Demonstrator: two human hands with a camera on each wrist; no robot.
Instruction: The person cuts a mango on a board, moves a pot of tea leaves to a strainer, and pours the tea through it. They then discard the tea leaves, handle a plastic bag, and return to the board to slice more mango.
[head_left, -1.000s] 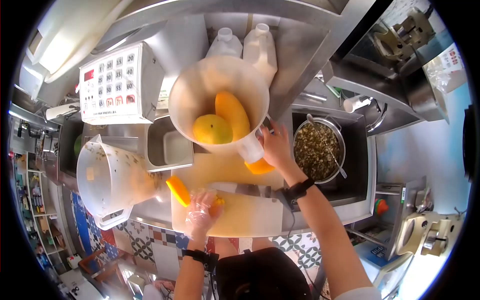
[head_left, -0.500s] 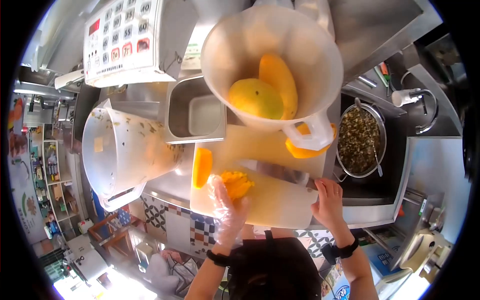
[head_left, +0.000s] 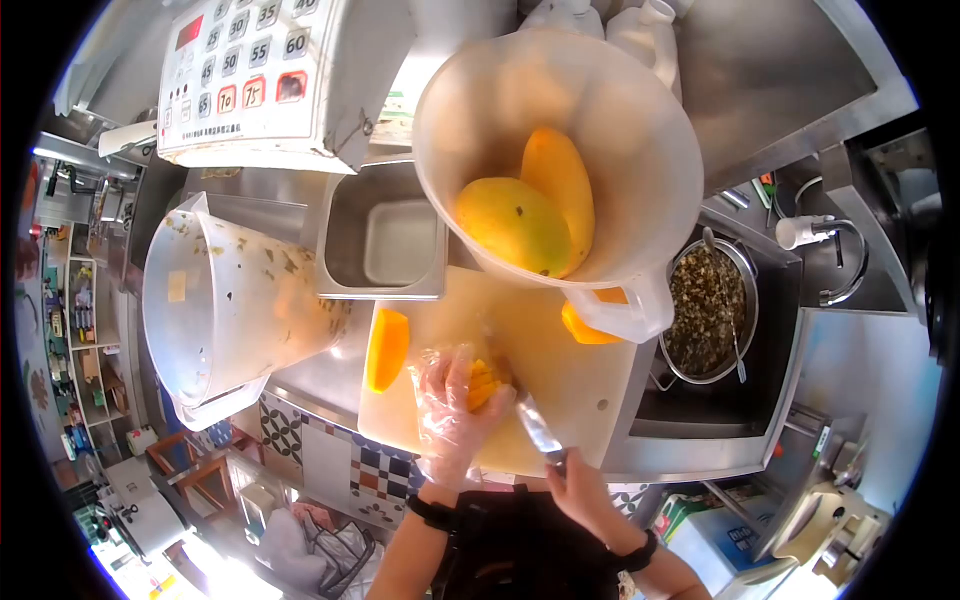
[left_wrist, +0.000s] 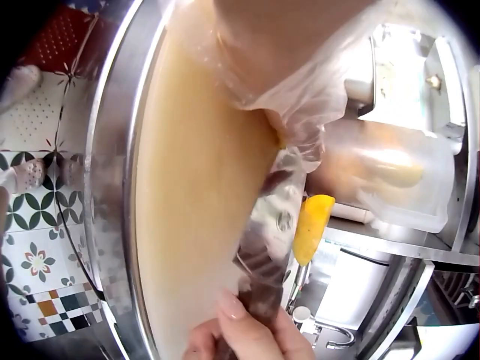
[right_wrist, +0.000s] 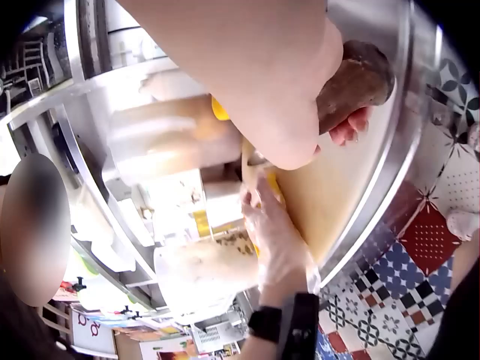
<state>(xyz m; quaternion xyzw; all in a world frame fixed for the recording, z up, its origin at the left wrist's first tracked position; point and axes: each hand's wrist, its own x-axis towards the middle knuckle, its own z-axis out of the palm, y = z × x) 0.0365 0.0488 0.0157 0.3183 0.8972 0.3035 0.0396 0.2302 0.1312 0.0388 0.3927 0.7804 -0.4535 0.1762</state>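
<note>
My left hand point(head_left: 448, 405), in a clear plastic glove, holds a cut mango piece point(head_left: 483, 384) with scored orange flesh down on the cutting board point(head_left: 565, 375). My right hand point(head_left: 583, 497) grips a knife point(head_left: 538, 422) by its brown handle point(right_wrist: 358, 82). The blade slants up from that hand, its front part right beside the mango piece and the left fingers. In the left wrist view the broad blade point(left_wrist: 271, 225) reaches toward the glove. A smooth mango slab point(head_left: 387, 350) lies at the board's left side. Another mango slab point(head_left: 588, 322) is partly hidden by the pitcher's handle.
Behind the board stands a large translucent pitcher point(head_left: 645, 140) with two whole mangoes point(head_left: 510, 222). A steel pan point(head_left: 382, 295) and a stained pitcher point(head_left: 240, 310) are at left. In the sink point(head_left: 770, 370) at right sits a strainer of dark bits point(head_left: 705, 310).
My right hand went from beside the pitcher's handle to the knife lying on the board, took hold of it and swung its blade to the mango piece. My left hand stays at that piece.
</note>
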